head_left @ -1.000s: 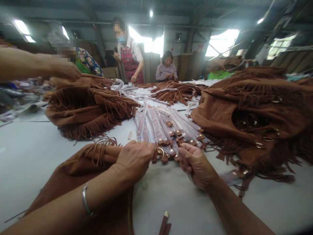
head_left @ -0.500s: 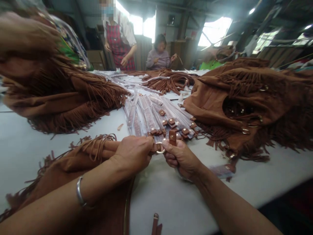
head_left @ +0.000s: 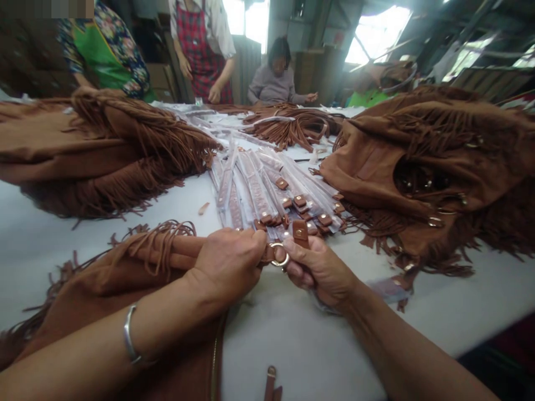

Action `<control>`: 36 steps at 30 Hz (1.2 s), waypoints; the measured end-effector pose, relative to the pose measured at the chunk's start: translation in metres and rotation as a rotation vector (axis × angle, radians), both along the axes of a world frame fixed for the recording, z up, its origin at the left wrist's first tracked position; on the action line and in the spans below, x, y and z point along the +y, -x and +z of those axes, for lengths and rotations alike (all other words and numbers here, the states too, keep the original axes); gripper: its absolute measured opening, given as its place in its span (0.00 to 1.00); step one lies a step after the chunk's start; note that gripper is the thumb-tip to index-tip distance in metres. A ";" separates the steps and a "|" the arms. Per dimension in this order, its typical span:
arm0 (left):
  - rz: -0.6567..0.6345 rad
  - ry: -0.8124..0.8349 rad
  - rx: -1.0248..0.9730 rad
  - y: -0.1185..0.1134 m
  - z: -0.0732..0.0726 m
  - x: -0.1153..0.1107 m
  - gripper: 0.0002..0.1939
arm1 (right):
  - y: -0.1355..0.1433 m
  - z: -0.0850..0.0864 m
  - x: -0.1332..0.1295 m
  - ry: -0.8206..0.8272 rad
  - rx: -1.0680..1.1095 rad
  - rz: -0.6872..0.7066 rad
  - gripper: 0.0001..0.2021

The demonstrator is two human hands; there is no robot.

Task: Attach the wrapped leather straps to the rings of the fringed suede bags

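Grip's clenched both sides: your left hand (head_left: 229, 260) has the fringed bag (head_left: 112, 289), at 8 o'clock, just behind its metal ring (head_left: 286, 259); your right hand (head_left: 322, 270) pinches a studded tab (head_left: 300, 234). Doesn't look threaded yet, and loads of wrapped straps (head_left: 253, 186) lie at 12 o'clock.

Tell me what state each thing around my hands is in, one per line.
Brown fringed suede-look bag: lying down, gripped near one end
Brown strap end with gold stud: sticking up, gripped below
Left hand: closed on the bag
Right hand: closed on the strap
Round gold metal ring: held between both hands
Long brown straps in clear plastic: fanned out, stud ends bare
Short brown strap: lying loose
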State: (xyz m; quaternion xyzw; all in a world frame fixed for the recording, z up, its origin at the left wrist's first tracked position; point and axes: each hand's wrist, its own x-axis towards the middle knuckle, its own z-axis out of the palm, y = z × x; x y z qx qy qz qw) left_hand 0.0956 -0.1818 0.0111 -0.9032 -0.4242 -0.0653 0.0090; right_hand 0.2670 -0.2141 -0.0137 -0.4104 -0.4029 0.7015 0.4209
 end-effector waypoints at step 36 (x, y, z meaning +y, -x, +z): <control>-0.039 0.042 -0.049 -0.002 0.004 -0.010 0.03 | -0.011 0.003 -0.002 -0.070 0.132 0.127 0.13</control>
